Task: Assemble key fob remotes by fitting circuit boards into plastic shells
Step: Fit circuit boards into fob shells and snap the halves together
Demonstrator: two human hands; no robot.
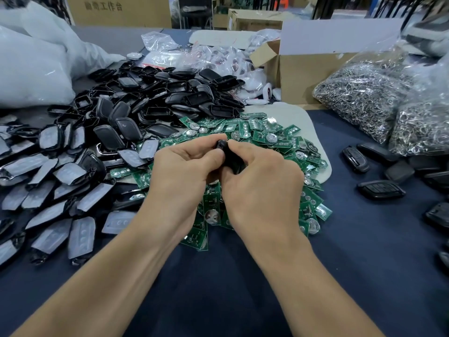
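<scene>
Table: dark blue cloth (218, 293), nearest me.
Left hand (181, 171): my fingers curl in, pinching the black fob shell (224, 148) from the left.
Right hand (257, 176): my fingers wrap the same shell from the right.
Fob shell: between both my hands, above the heaped green circuit boards (267, 136).
Far left: piled black shells (170, 100).
Far right: bagged metal rings (359, 93).

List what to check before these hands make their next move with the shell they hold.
1. Shell gripped by left hand and right hand: ok.
2. Board seated inside it: cannot tell, the fingers hide it.
3. Shell closed all round: cannot tell.
4. Boards heaped right under the hands: ok.
5. Bare table beside the finished fobs at right: ok.
</scene>
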